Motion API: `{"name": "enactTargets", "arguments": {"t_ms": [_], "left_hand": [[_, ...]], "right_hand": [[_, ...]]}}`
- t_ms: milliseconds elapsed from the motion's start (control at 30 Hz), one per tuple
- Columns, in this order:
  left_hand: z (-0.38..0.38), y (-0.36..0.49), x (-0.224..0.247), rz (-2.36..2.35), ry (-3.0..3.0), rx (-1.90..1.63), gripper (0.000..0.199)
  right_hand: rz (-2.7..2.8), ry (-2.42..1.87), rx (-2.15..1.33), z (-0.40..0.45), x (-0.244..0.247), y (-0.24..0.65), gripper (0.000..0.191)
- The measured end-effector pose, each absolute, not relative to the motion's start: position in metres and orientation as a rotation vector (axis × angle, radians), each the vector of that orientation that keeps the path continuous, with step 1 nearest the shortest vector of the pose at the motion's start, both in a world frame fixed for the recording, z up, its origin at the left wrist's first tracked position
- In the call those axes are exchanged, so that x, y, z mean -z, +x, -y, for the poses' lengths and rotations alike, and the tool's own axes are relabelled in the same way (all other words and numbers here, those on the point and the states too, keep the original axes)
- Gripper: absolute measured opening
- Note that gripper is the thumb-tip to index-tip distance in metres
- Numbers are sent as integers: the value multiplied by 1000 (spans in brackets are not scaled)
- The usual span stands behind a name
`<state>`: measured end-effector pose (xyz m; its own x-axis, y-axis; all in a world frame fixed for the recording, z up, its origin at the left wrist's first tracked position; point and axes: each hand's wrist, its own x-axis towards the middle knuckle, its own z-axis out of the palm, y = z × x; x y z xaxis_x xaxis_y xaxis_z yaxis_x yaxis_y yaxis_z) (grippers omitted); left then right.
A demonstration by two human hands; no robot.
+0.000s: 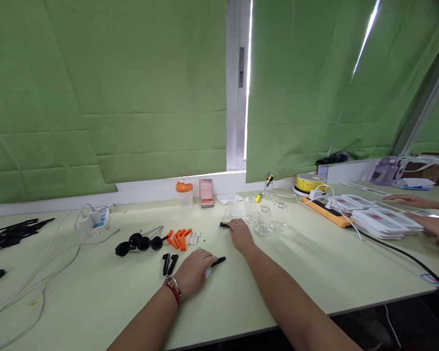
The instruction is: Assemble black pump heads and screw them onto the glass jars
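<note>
My left hand (196, 269), with bracelets at the wrist, is closed over a slim black rod-like piece (219, 261) whose end sticks out past the fingers. A small white scrap (208, 273) shows under its palm. Farther forward, my right hand (240, 235) has its fingers curled on a short black piece with a ribbed, brush-like end (224, 225). Beside my left hand lie two black handles (169, 263). Beyond them are several orange angled pieces (179, 239), thin metal pins (192, 238) and round black cup-shaped pieces (143, 243). Clear glass cups (264, 222) stand next to my right hand.
An orange-lidded shaker (185, 195) and a pinkish box (207, 193) stand by the wall. White cables (44, 273) run across the left side near a power strip (97, 220). At right, another person's hands (426, 226) touch stacked white cards (384, 222) beside an orange power strip (325, 213).
</note>
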<state>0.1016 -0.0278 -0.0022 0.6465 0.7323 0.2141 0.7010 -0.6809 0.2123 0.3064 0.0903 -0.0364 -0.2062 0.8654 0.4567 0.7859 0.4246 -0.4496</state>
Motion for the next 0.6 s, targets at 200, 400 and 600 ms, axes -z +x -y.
{"name": "enactTargets", "arguments": {"t_ms": [200,400,600], "left_hand": [[27,95,11,-1119,2636,-553,38],[27,96,12,-1099,2621,-566,31],[28,96,6,-1194,2612,-668,32]], "right_hand": [[2122,-1403,-118,-93,39,307,27],[2152,-1395,-75,-91,38,308,29],[2237,-1387,-103,-91,38,306,26]]}}
